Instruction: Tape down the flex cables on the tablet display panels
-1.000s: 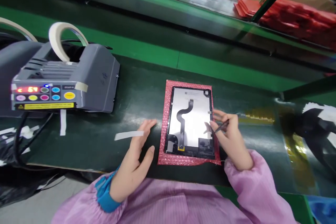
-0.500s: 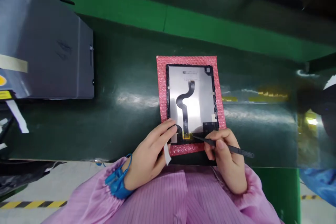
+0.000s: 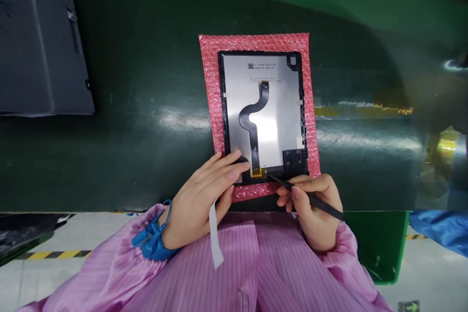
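Note:
A tablet screen panel point(image 3: 281, 122) with a silver back and black frame lies on a sheet of pink bubble wrap point(image 3: 209, 68). A black ribbon cable point(image 3: 253, 141) curves down the panel to an amber-edged connector near its lower edge. My left hand point(image 3: 204, 195) rests with outstretched fingers on the panel's lower left corner. A white paper strip point(image 3: 215, 241) hangs from between its thumb and index finger; how it is gripped is partly hidden. In my right hand point(image 3: 316, 204) are black tweezers point(image 3: 318, 203), their tip at a small yellowish tab beside the connector.
A dark grey case point(image 3: 40, 44) stands at the left on the dark green table point(image 3: 146, 73). Yellow tape point(image 3: 361, 108) runs along the tabletop at right. Below the table's front edge sits a green bin point(image 3: 383, 248), with blue fabric point(image 3: 442, 229) to its right.
The view has shifted closer, so the panel looks larger and higher. The white strip now hangs lower from my left hand. The tweezers' tip stays near the connector.

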Demonstrator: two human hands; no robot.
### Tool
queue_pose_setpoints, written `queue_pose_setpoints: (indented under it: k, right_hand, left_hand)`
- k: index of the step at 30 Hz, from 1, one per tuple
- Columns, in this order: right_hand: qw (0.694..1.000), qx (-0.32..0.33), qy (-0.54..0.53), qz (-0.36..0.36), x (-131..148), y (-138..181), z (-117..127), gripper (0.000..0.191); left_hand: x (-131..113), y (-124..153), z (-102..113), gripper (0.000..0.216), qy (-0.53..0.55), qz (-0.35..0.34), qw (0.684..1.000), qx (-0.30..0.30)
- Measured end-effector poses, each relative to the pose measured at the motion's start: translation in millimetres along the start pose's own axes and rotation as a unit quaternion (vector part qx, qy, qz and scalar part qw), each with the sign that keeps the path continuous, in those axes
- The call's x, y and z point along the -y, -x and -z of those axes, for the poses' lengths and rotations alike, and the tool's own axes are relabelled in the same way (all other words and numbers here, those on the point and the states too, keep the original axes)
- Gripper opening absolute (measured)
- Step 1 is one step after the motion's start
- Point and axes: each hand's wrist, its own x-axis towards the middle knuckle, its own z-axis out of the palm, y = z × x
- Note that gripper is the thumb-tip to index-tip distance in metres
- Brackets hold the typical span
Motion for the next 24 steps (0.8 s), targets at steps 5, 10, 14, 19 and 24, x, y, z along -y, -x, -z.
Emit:
queue_pose_setpoints:
  k: [5,10,14,19,24]
  right_hand:
    - [0.999,0.019,0.007,0.029,-2.5,-0.1,0.6,0.014]
    - [0.998,0.035,0.016,0.046,-4.0,-0.9,1.4,0.017]
    - [0.998,0.034,0.034,0.044,-2.4,-1.8,0.8,0.016]
    - [0.999,0.022,0.039,0.027,0.9,-3.4,-1.9,0.015]
    - [0.999,0.027,0.030,0.011,0.9,-4.5,-0.9,0.015]
  left_hand:
    - [-1.0,-1.5,-1.0,0.048,0.008,0.010,1.000,0.018]
    - [0.9,-0.6,-3.5,0.048,0.012,0.024,0.999,0.018]
    - [2.2,0.6,-5.8,0.047,0.010,0.020,1.000,0.012]
    - [3.2,2.3,-6.1,0.068,0.017,0.008,1.000,0.003]
    - [3.6,3.0,-5.3,0.077,0.028,0.011,1.000,0.002]
